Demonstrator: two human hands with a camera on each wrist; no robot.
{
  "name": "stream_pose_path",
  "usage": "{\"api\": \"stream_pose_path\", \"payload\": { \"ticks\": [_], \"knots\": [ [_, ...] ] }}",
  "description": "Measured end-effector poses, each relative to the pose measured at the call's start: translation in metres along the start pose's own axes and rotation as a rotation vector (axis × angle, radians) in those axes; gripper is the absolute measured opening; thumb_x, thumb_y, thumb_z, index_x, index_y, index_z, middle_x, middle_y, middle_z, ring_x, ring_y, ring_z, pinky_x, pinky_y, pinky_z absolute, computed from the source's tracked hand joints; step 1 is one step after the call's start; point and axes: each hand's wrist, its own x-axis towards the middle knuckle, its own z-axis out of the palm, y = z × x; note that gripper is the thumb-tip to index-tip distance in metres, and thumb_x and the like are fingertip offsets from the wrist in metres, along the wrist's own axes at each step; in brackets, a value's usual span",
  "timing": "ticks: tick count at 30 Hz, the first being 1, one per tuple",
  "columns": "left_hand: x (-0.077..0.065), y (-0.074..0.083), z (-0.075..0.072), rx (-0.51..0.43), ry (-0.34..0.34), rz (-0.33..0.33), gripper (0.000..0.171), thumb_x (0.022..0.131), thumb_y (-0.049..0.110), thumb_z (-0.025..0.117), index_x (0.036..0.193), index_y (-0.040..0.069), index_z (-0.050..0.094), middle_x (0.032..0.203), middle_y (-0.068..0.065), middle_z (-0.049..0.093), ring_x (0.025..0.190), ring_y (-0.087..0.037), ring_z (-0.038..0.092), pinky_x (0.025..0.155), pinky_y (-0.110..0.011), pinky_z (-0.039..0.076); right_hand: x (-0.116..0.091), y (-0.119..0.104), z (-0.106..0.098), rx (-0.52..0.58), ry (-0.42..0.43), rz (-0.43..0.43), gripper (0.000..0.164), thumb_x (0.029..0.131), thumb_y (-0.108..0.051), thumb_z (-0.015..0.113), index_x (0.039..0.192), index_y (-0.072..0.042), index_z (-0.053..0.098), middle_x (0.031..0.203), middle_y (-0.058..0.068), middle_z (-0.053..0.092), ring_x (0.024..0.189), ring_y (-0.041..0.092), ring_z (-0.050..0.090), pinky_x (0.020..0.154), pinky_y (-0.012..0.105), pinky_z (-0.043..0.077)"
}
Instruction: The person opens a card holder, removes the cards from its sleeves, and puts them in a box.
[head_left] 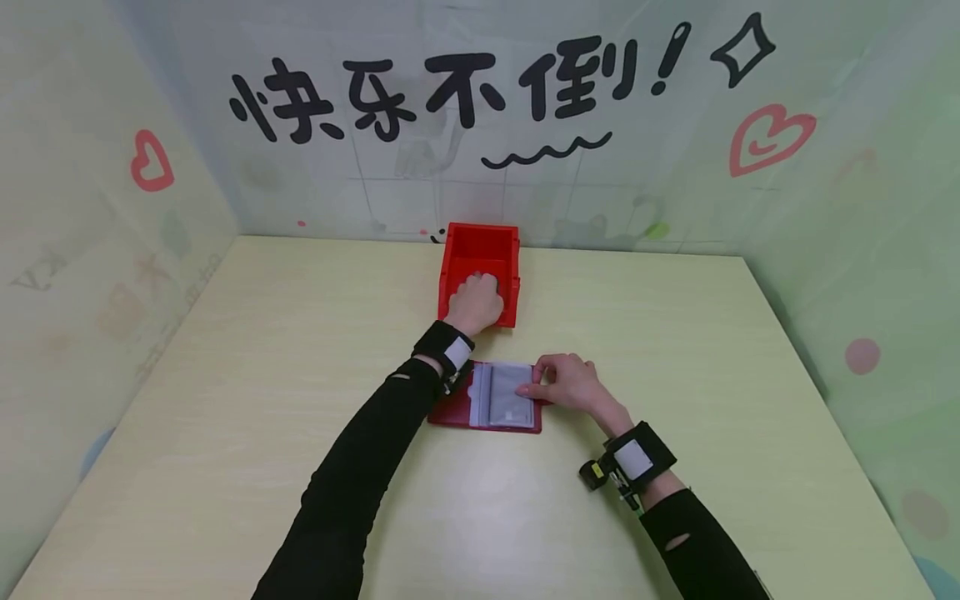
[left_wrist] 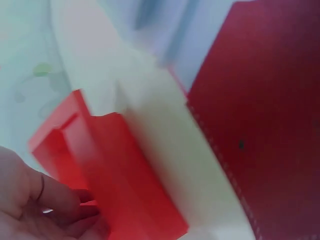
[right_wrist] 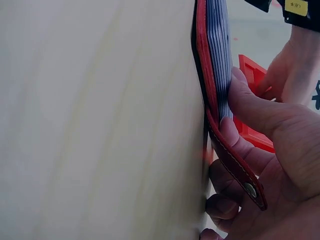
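The red book (head_left: 450, 411) is on the table (head_left: 712, 350), wide room either side. The right hand (head_left: 570, 382) pinches its pages (head_left: 512, 404) by the edge. The left hand (head_left: 476, 303) is inside the red box (head_left: 482, 242); I can't tell its grip.

Table (head_left: 225, 400): open lanes, left edge to far left corner, right edge to far right corner; open pocket between left arm (head_left: 358, 467) and right arm (head_left: 693, 529). Obstacles: wall (head_left: 405, 196), far edge; bin (head_left: 482, 242), middle of far edge, left hand (head_left: 475, 304) at its near end; left arm, bridging bin to wallet (head_left: 450, 410); right hand (head_left: 567, 382), wallet's right side.
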Motion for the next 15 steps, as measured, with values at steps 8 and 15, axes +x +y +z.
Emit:
{"api": "stream_pose_path", "payload": {
  "ticks": [8, 15],
  "knots": [
    [-0.03, -0.007, -0.019, -0.087, 0.051, 0.126, 0.015, 0.098, 0.01, 0.056, 0.106, -0.001, 0.063, 0.088, -0.015, 0.062, 0.075, -0.024, 0.058, 0.067, -0.03, 0.052, 0.0, -0.001, 0.0, -0.006, -0.003, 0.0, 0.031, 0.086, -0.04, 0.078, 0.083, -0.014, 0.062, 0.064, 0.0, 0.05, 0.072, 0.017, 0.051, 0.087, 0.047, 0.03],
    [-0.059, -0.021, -0.018, -0.087, 0.047, 0.171, 0.034, 0.096, 0.007, 0.059, 0.129, -0.001, 0.064, 0.122, -0.018, 0.066, 0.101, -0.027, 0.062, 0.091, -0.038, 0.058, 0.0, -0.001, 0.001, -0.012, 0.0, 0.003, 0.03, 0.087, -0.041, 0.077, 0.084, -0.015, 0.062, 0.064, 0.001, 0.05, 0.073, 0.018, 0.051, 0.088, 0.047, 0.029]
  ]
}}
